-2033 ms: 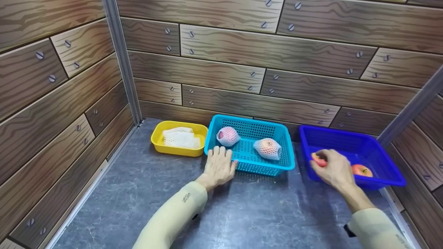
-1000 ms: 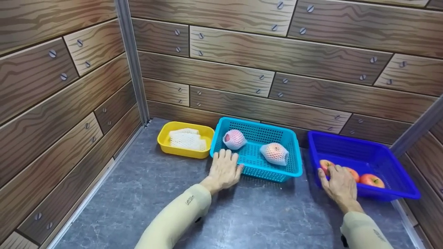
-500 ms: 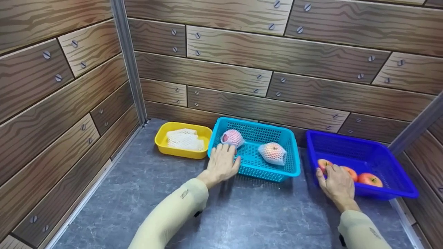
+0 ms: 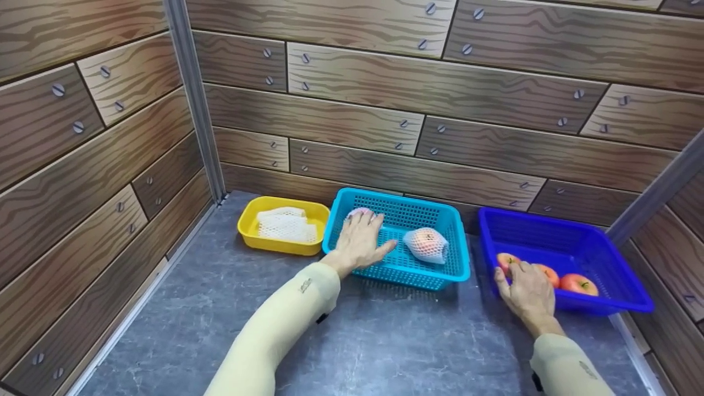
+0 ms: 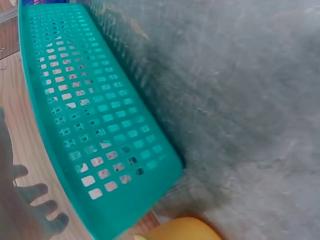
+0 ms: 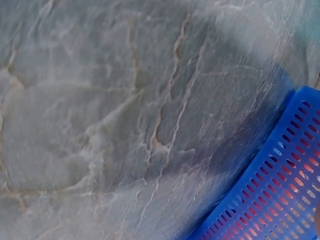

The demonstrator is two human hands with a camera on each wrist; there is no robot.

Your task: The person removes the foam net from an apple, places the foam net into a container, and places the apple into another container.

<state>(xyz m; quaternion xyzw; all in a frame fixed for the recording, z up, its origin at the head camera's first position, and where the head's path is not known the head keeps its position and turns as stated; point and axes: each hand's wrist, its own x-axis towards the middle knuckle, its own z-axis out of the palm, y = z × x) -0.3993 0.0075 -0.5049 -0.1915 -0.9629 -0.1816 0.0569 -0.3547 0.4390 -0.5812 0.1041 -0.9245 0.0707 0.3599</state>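
Note:
My left hand [image 4: 358,241] reaches over the near rim of the teal basket [image 4: 418,276], fingers extended and thumb spread. Beneath its fingertips is a fruit in a foam net [image 4: 360,211], mostly hidden; contact cannot be told. Another net-wrapped apple [image 4: 427,245] lies in the basket's right half. In the left wrist view, the hand's fingers [image 5: 34,192] show beside the basket wall [image 5: 115,150]. My right hand [image 4: 528,294] rests at the near rim of the blue basket [image 4: 550,221]. Beyond its fingers lie bare red apples, one [image 4: 507,262] at the left and another [image 4: 578,284] at the right.
Left of the teal basket stands a yellow tray [image 4: 280,246] with white foam nets [image 4: 286,224] in it. All the containers stand on a grey marbled surface [image 4: 385,341] against a wood-patterned wall [image 4: 352,115]. Side walls close off left and right.
My right hand held an apple over the blue basket; the apple now lies inside and the hand rests at the rim. My left hand has moved from the teal basket's rim over the left fruit.

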